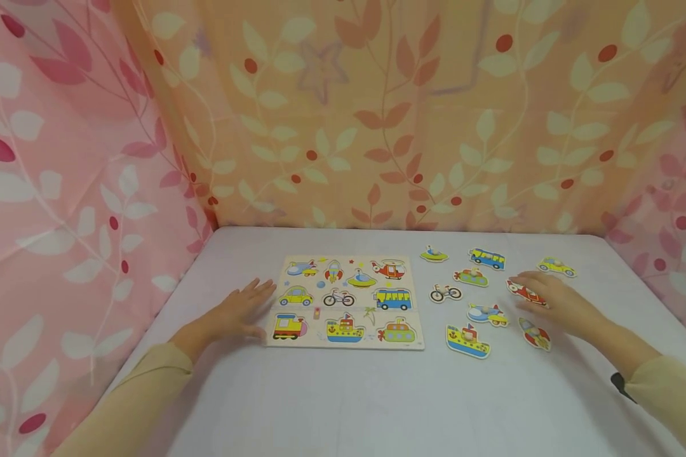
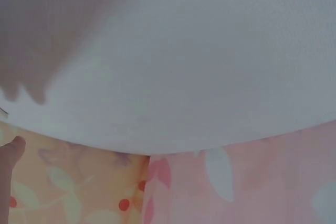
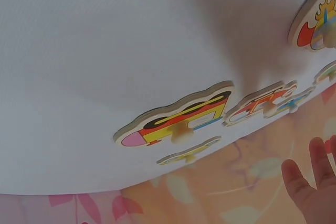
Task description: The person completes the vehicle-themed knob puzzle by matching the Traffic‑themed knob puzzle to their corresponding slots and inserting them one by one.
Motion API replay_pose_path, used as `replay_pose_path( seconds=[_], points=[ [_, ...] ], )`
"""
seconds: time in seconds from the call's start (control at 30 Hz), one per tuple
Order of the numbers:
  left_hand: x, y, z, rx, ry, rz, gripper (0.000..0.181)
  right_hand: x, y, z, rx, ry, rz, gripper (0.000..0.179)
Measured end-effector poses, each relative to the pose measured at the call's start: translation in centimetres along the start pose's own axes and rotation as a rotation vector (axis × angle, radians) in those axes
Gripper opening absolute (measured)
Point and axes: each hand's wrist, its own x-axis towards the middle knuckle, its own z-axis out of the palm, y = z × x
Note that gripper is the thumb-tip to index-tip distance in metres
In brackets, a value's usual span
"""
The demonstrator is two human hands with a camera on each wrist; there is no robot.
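Note:
A wooden puzzle board (image 1: 314, 344) printed with vehicles lies flat on the white table. At its left edge is my left hand (image 1: 234, 314), fingers spread, the thumb close to the lower left corner; whether it touches the board I cannot tell. My right hand (image 1: 554, 304) hovers with extended fingers over the loose pieces, holding nothing. Beneath its fingertips lies a helicopter piece (image 1: 524, 293), partly covered, and just below the hand a rocket piece (image 1: 534, 334). The right wrist view shows a train piece (image 3: 202, 118) with a knob; in the head view the hand hides it.
Between board and right hand lie a boat piece (image 1: 467, 343), a plane piece (image 1: 486, 314), a bicycle piece (image 1: 446, 292) and a submarine piece (image 1: 471, 277). Farther back are a saucer piece (image 1: 434, 255), a bus piece (image 1: 488, 259) and a car piece (image 1: 557, 266). Patterned curtains (image 1: 331, 127) enclose the table.

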Motion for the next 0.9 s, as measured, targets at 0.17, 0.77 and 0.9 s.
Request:
replay_pose_path(
  seconds=[0.17, 0.77, 0.9],
  points=[
    [0.3, -0.4, 0.1, 0.014, -0.016, -0.001, 0.112, 0.4, -0.5, 0.5, 0.076, -0.029, 0.013, 0.049],
    [1.4, -0.9, 0.5, -0.005, -0.144, -0.025, 0.106, 1.1, -1.5, 1.9, 0.333, -0.095, 0.017, 0.043],
    [1.6, -0.8, 0.5, -0.008, -0.162, -0.030, 0.107, 1.5, -1.3, 2.3, 0.345, -0.125, 0.012, 0.039]
  ],
)
